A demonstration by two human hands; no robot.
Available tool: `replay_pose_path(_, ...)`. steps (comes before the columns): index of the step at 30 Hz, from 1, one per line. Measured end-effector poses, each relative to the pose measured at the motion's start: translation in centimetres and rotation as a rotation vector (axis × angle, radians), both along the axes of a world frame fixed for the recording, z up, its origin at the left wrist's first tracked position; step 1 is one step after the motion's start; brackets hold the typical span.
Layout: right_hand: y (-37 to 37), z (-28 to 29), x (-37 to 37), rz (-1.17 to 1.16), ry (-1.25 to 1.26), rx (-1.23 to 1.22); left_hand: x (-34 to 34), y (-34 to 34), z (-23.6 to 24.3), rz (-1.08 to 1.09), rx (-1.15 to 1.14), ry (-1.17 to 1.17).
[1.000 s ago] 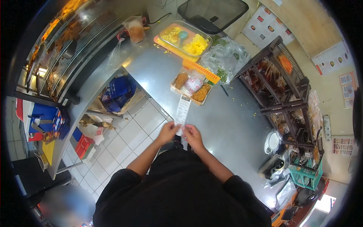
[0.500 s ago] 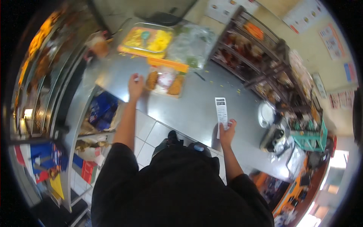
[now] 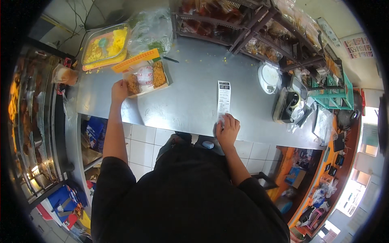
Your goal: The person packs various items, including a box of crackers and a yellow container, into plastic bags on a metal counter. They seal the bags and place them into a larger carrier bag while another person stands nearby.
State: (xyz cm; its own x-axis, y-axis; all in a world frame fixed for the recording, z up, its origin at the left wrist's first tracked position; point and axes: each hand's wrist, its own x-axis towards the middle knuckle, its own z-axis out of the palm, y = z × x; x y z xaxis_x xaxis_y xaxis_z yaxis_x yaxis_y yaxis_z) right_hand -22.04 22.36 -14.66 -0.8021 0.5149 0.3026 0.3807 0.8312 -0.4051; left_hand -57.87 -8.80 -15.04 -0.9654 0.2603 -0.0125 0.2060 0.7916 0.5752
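A cardboard food box (image 3: 164, 86) with an orange lid raised stands on the left part of the steel counter. Inside lie pieces of fried chicken (image 3: 159, 75) on either side of a bundle wrapped in printed white paper (image 3: 146, 76). My left hand (image 3: 120, 90) is closed at the box's left side, its fingertips against the edge. A long white receipt (image 3: 224, 96) lies in front of my right hand (image 3: 228, 128), whose curled fingers hold its near end by the counter's front edge.
Behind the box sit a glass dish of yellow food (image 3: 106, 46) and a clear plastic bag with greens (image 3: 152, 34). A dark pen (image 3: 171, 59) lies nearby. Brown racks of packed food (image 3: 214, 30) line the back. A white scale (image 3: 268, 77) and green crate (image 3: 334, 91) stand right.
The view has swung, so the counter things sit further left. My left hand has come up against the box. My right hand stays at the receipt's near end, fingers more curled.
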Motion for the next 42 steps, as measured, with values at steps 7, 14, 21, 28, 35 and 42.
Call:
replay_pose_path(7, 0.9, -0.4, 0.5, 0.038, -0.007, -0.011, 4.3, 2.1, 0.2, 0.152, -0.057, 0.189)
replay_pose_path(14, 1.1, -0.3, 0.6, 0.097, 0.028, -0.036, 9.3, 4.3, 1.4, 0.192, 0.085, 0.201)
replay_pose_path(21, 1.4, 0.0, 1.7, 0.131, -0.01, -0.056, 13.3, 8.5, 2.2, 0.177, 0.172, 0.114)
replay_pose_path(28, 1.6, -0.4, 1.8, 0.149, -0.05, -0.054, 14.9, 15.4, 2.6, 0.064, 0.368, -0.048)
replay_pose_path(35, 1.7, 0.0, 1.6, 0.151, -0.126, -0.056, 15.5, 20.2, 2.4, -0.047, 0.372, -0.175)
replay_pose_path(42, 2.4, 1.5, 0.0, 0.104, -0.264, -0.131, 13.3, 16.4, -0.1, -0.043, 0.242, 0.023)
